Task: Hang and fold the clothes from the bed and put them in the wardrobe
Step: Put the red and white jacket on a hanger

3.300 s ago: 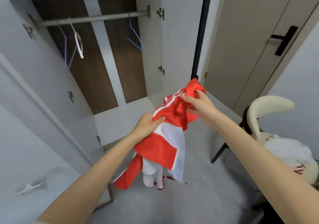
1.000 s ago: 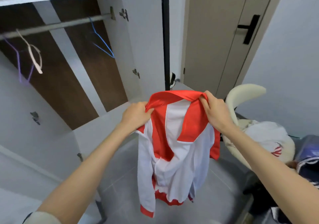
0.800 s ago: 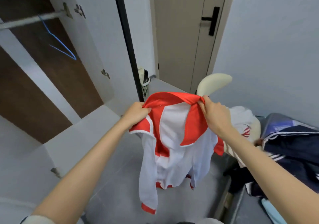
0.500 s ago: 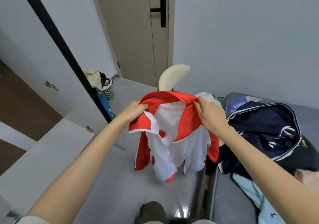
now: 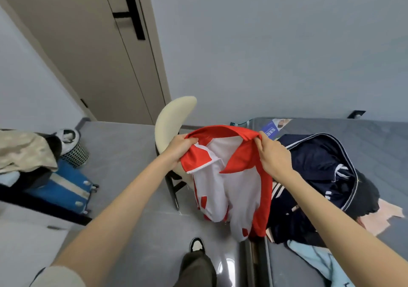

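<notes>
Up close, both bare hands hold a red and white jacket in the air. The left hand has its fingers curled round one shoulder of the jacket, next to the red collar. The right hand pinches the other end of the collar, thumb on top. Between them the jacket hangs open, its white inside facing the viewer and red panels running down the front edges. Its hem dangles by the near corner of the bed, above the floor. Behind the left hand stands a chair with a curved cream backrest and dark legs. To the right, on the grey bed, a navy jacket with white piping lies in a heap just beside the red one. A light blue garment lies at the bed's near edge, and a pale pink cloth shows beyond the navy heap. A blue printed label sits on the mattress just behind the right hand. Below the jacket, a dark trouser leg and a black and white shoe stand on the glossy grey floor. Far left, a blue suitcase lies on the floor under a beige cloth, beside a mesh bin. A beige door with a black handle stands closed at the back left, next to a plain grey wall.
</notes>
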{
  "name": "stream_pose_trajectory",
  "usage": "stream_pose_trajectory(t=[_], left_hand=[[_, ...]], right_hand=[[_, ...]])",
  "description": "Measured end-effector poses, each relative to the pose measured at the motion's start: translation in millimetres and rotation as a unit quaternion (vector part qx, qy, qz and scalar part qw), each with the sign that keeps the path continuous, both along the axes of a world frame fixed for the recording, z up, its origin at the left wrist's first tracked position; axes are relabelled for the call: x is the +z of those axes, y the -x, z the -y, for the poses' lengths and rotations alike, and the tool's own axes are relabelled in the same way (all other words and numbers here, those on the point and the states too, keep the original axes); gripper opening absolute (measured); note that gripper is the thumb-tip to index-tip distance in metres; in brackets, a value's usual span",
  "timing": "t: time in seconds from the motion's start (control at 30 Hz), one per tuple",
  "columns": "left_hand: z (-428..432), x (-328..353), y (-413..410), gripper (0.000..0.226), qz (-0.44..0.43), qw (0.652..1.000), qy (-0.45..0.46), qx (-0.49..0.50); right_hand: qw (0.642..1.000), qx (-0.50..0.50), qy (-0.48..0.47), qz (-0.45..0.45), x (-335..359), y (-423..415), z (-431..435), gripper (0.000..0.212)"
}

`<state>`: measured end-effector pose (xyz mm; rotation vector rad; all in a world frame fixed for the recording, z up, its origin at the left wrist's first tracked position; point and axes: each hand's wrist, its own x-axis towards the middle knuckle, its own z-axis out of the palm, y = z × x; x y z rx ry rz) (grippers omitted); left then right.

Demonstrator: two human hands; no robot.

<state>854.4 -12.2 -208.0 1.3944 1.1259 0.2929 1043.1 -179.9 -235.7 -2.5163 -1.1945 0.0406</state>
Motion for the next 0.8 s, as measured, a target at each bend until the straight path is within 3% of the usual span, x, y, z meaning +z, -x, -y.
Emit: stream_pose_trajectory(t=[0.13, 0.2, 0.33, 0.6, 0.8], left_hand=[[-55, -5, -41, 0.017, -0.011, 0.999, -0.026, -0.042], [-78, -5, -62, 0.021, -0.023, 0.996, -0.056, -0.059], [-120, -12, -102, 0.025, -0.045, 0.992, -0.091, -0.075], [-183, -42, -197, 0.008, 0.068, 0.997, 0.028, 0.021], [-224, -89, -281, 0.04, 0.097, 0.99, 0.095, 0.035]], right_hand=[[0.994, 0.008, -0.025, -0.106, -5, -36, -41, 0.025], [0.977, -0.003, -0.083, -0.196, -5, -49, -62, 0.032], [0.957, -0.036, -0.127, -0.258, -10, -75, -101, 0.042], [0.904, -0.096, -0.219, -0.355, -40, -154, -181, 0.042], [0.884, -0.123, -0.203, -0.402, -86, -230, -238, 0.037]])
